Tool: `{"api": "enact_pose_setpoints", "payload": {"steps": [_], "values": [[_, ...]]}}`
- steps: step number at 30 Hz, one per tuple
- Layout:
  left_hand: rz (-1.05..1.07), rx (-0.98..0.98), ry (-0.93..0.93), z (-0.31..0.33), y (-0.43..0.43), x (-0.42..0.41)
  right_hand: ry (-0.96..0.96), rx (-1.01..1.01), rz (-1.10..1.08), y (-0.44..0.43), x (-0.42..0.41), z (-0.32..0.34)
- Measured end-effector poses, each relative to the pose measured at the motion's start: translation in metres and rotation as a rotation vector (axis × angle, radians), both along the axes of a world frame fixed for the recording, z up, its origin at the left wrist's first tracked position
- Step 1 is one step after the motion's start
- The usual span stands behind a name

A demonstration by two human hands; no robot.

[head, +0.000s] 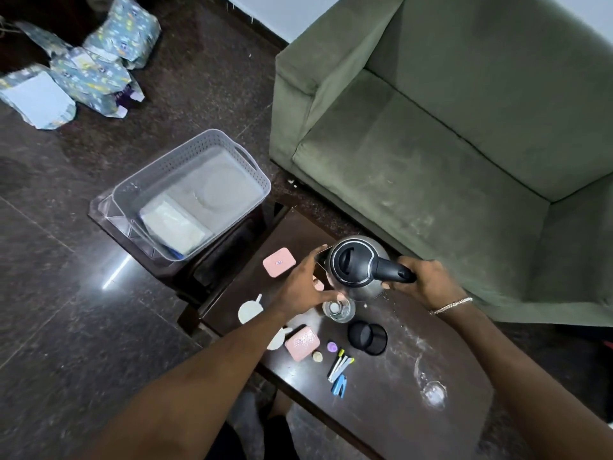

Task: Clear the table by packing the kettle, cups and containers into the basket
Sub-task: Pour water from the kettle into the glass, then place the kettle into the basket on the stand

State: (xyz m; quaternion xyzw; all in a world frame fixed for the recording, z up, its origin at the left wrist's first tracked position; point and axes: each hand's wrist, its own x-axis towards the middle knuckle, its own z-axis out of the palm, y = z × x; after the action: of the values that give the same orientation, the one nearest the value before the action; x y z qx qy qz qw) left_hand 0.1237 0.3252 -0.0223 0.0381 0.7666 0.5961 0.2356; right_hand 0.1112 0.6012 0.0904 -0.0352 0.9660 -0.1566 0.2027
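Note:
A steel kettle (356, 263) with a black lid and handle is held over the dark wooden table (398, 403). My right hand (423, 282) grips its handle, and my left hand (303, 283) steadies its spout side. The grey perforated basket (185, 164) stands on a low stool to the left, with a white flat pack inside. On the table lie two pink containers (279, 262) (302, 343), two white cups (249, 311) (277, 338), a clear glass (339, 310) under the kettle, and a black mesh cup (367, 336) on its side.
A green sofa (447, 127) stands right behind the table. Pens (340, 363), a blue stapler (339, 386), small round pieces and a lying wine glass (431, 390) occupy the table's near half. Wrapped packages (86, 68) sit on the dark floor at the far left.

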Motion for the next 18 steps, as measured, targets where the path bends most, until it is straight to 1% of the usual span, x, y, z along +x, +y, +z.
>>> {"api": "enact_pose_setpoints", "payload": {"steps": [6, 11, 15, 18], "values": [[0.039, 0.104, -0.055, 0.016, -0.041, -0.019, 0.029, -0.064, -0.022, -0.04, -0.017, 0.009], [0.06, 0.114, -0.051, 0.028, -0.088, -0.043, 0.064, -0.13, -0.051, -0.085, -0.036, 0.009], [0.105, 0.163, -0.091, 0.032, -0.131, -0.064, 0.084, -0.193, -0.068, -0.129, -0.057, 0.005], [0.117, 0.145, -0.077, 0.042, -0.162, -0.08, 0.122, -0.214, -0.063, -0.16, -0.075, 0.003]]}}
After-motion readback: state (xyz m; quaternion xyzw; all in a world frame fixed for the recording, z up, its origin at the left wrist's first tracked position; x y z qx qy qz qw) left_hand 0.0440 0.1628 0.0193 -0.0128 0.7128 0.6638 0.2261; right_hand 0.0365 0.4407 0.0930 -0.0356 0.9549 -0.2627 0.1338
